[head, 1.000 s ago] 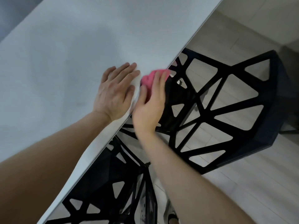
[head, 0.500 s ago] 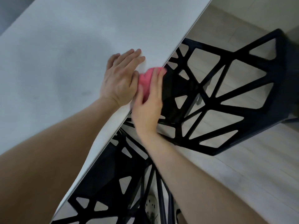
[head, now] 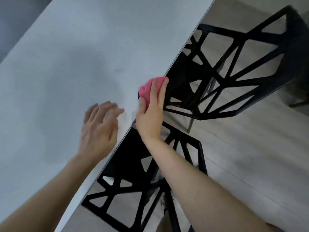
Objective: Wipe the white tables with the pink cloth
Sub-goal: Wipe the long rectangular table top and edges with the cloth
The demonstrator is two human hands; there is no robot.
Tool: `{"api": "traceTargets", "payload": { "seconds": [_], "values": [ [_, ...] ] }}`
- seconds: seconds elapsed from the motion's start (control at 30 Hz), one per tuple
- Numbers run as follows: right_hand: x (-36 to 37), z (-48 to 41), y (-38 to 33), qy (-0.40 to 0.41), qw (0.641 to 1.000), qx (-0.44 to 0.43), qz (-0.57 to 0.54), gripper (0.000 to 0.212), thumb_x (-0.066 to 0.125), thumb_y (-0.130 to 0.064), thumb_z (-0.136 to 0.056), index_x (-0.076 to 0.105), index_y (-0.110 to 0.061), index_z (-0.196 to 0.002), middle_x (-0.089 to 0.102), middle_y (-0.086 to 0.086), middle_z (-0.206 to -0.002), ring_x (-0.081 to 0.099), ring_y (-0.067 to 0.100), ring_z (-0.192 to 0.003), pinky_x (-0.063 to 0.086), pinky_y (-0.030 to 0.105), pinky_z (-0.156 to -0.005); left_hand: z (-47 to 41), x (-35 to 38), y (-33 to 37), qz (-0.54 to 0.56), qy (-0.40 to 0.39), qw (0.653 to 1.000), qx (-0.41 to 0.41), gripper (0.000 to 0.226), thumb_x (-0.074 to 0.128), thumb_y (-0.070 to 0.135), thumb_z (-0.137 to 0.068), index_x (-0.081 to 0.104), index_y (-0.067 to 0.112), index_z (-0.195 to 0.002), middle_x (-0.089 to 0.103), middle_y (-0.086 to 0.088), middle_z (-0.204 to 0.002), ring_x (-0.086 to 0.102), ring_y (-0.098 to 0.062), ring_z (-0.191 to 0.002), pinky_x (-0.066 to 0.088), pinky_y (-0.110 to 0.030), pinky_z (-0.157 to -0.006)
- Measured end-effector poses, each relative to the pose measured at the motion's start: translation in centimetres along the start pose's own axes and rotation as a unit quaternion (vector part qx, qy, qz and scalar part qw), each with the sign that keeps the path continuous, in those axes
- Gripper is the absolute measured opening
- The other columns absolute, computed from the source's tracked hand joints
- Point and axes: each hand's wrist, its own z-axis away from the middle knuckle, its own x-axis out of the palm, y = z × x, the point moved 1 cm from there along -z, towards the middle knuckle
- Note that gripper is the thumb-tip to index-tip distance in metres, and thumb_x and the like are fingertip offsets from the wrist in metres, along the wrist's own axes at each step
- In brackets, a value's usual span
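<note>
The white table [head: 83,64] fills the left and top of the head view, its long edge running diagonally. The bunched pink cloth [head: 147,91] sits against that edge. My right hand [head: 150,114] presses the cloth to the side of the table with straight fingers over it and the thumb beside it. My left hand [head: 98,129] is on the tabletop just left of the edge, fingers spread and relaxed, a little blurred; it holds nothing.
Two black lattice chairs stand along the table edge: one [head: 234,72] at upper right, another [head: 150,190] below my right arm. Pale wood-look floor [head: 250,156] lies to the right.
My left hand has drawn back toward me and away from the cloth. My right hand with the cloth has slid farther along the table edge.
</note>
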Motion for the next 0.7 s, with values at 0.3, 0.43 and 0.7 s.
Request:
{"api": "traceTargets", "payload": {
  "seconds": [0.3,0.43,0.7],
  "values": [
    [-0.2,-10.4,0.1,0.085,0.995,0.043,0.020,0.073,0.051,0.005,-0.106,0.021,-0.010,-0.171,-0.006,0.008,-0.181,0.015,0.023,-0.166,0.015,0.002,-0.117,3.0,1.5,-1.2,-0.005,-0.010,1.000,0.026,0.053,0.039,0.026,-0.113,0.047,0.031,-0.165,0.028,-0.001,-0.179,0.024,-0.024,-0.167,0.023,-0.062,-0.131],
    [2.2,-4.4,-0.5,0.120,0.989,0.087,-0.020,0.084,0.052,0.000,-0.107,0.001,-0.008,-0.172,0.000,0.007,-0.182,0.011,0.019,-0.167,0.009,0.006,-0.124,2.8,1.1,-0.9,0.007,0.000,1.000,0.022,0.053,0.043,0.024,-0.111,0.051,0.029,-0.163,0.034,-0.003,-0.177,0.026,-0.023,-0.166,0.025,-0.062,-0.131],
    [2.9,0.8,0.9,0.069,0.994,0.055,-0.061,0.065,0.051,-0.022,-0.115,0.021,-0.001,-0.169,0.028,0.010,-0.175,0.028,0.015,-0.162,0.027,0.040,-0.133,2.8,1.2,-0.9,0.014,0.008,0.999,0.029,0.054,0.045,0.022,-0.110,0.052,0.027,-0.162,0.035,-0.004,-0.176,0.027,-0.024,-0.166,0.025,-0.062,-0.130]
  ]
}}
